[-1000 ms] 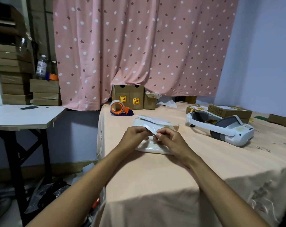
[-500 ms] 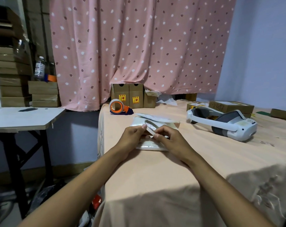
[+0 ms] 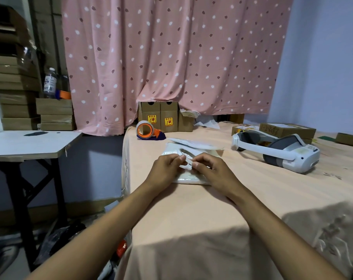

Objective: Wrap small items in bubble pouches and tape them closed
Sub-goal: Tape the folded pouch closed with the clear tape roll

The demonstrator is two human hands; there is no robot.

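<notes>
A white bubble pouch (image 3: 191,176) lies flat on the peach-covered table (image 3: 191,215), mostly hidden under both hands. My left hand (image 3: 165,168) and my right hand (image 3: 214,170) meet above it and pinch a thin white strip (image 3: 185,154) that curls up from the pouch's far part. More white pouches (image 3: 193,143) lie just behind. An orange tape dispenser (image 3: 147,130) stands farther back, to the left of the pouches. What is inside the pouch cannot be seen.
A white headset (image 3: 280,152) lies to the right. Small cardboard boxes (image 3: 161,118) stand against the pink curtain, and flat boxes (image 3: 286,129) lie at the back right. A grey side table (image 3: 30,144) stands left, with stacked cartons behind it.
The strip between my fingers has curled into a loop and the hands have drawn slightly closer. The view shifted a little to the left.
</notes>
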